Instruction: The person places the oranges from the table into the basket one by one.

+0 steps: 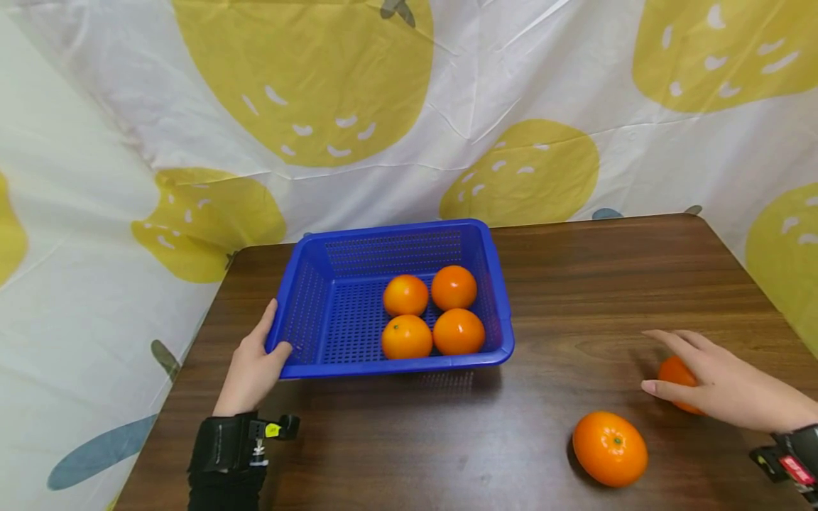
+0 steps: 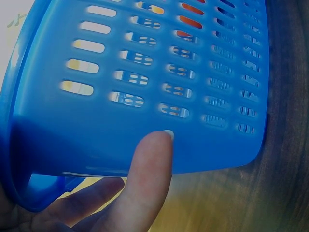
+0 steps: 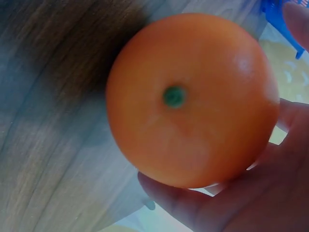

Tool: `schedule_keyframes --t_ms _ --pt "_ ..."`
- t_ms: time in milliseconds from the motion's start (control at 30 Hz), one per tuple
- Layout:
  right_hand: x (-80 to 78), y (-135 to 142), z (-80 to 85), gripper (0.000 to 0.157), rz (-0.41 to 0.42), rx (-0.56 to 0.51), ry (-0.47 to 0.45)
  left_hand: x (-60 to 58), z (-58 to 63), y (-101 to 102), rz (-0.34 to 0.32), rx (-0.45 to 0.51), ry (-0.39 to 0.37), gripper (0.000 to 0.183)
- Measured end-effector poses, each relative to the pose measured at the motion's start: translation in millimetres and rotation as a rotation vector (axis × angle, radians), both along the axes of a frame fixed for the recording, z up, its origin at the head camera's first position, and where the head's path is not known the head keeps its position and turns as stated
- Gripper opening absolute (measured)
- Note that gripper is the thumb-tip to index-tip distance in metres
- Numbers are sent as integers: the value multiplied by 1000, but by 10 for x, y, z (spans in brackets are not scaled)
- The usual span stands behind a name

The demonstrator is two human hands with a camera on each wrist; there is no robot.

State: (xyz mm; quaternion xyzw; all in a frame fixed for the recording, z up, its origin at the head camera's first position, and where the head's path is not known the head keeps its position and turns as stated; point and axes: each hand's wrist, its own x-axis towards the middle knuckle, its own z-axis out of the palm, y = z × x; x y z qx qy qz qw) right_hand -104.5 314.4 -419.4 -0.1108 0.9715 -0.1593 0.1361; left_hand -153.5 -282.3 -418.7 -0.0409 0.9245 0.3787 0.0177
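Note:
My left hand (image 1: pixel 249 365) grips the left side of a blue perforated plastic basket (image 1: pixel 396 367) near its front corner. In the left wrist view, the thumb (image 2: pixel 152 179) lies against the basket's outer wall (image 2: pixel 87 145). Several oranges (image 1: pixel 407 336) sit together in the right half of the basket. At the right of the table, my right hand (image 1: pixel 722 380) reaches over an orange (image 1: pixel 676 370), thumb and fingers spread around it. That orange (image 3: pixel 193 106), with a green stem spot, fills much of the right wrist view. Another orange (image 1: pixel 610 448) lies nearer the front.
Both hands work over a dark brown wooden table (image 1: pixel 409 454). A white cloth (image 1: pixel 460 85) with yellow fruit prints hangs behind the table and along its sides. Dark bands with small camera mounts (image 1: pixel 275 429) are strapped round the wrists.

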Motion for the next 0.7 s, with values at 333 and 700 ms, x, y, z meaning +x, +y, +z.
schedule_keyframes --t_ms 333,700 --pt "33 114 -131 81 45 27 83 -7 6 -2 -4 -6 -14 72" --pt "-4 170 -192 83 38 60 57 -5 10 -2 -1 -6 -17 72"
